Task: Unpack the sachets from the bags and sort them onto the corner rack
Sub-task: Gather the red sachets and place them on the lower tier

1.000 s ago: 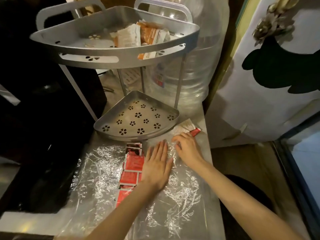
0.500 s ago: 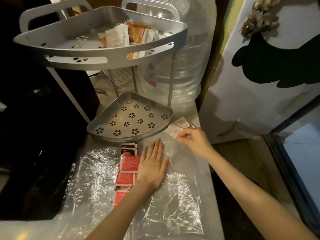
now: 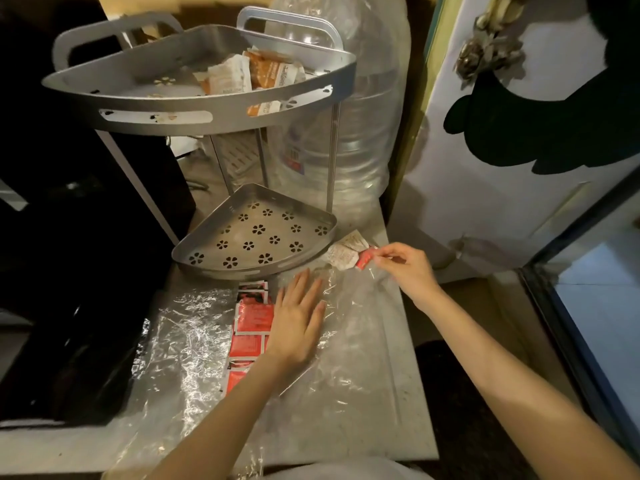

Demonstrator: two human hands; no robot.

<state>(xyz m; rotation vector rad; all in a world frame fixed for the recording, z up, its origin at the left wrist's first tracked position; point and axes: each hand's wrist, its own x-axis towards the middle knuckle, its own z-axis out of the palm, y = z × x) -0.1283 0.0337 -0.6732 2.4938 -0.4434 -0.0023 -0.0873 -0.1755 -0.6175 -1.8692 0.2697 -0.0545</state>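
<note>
A two-tier metal corner rack (image 3: 221, 116) stands at the back of the counter. Its upper shelf holds several orange and white sachets (image 3: 249, 72); its lower shelf (image 3: 194, 249) has nothing on it. Clear plastic bags (image 3: 346, 358) lie flat on the counter, with a column of red sachets (image 3: 251, 317) inside one. My left hand (image 3: 298, 320) rests flat, fingers spread, on the bag beside the red sachets. My right hand (image 3: 405, 268) pinches a small red sachet (image 3: 363, 259) at the bag's far right corner, next to white sachets (image 3: 346, 252).
A large clear water bottle (image 3: 346, 133) stands behind the rack. A black appliance (image 3: 69, 271) fills the left side. A white door (image 3: 519, 168) with a dark decoration is on the right. The counter edge (image 3: 415, 393) drops off at the right.
My right hand moved from flat on the bag toward the far right corner and pinched the small red sachet. My left hand stayed pressed on the bag.
</note>
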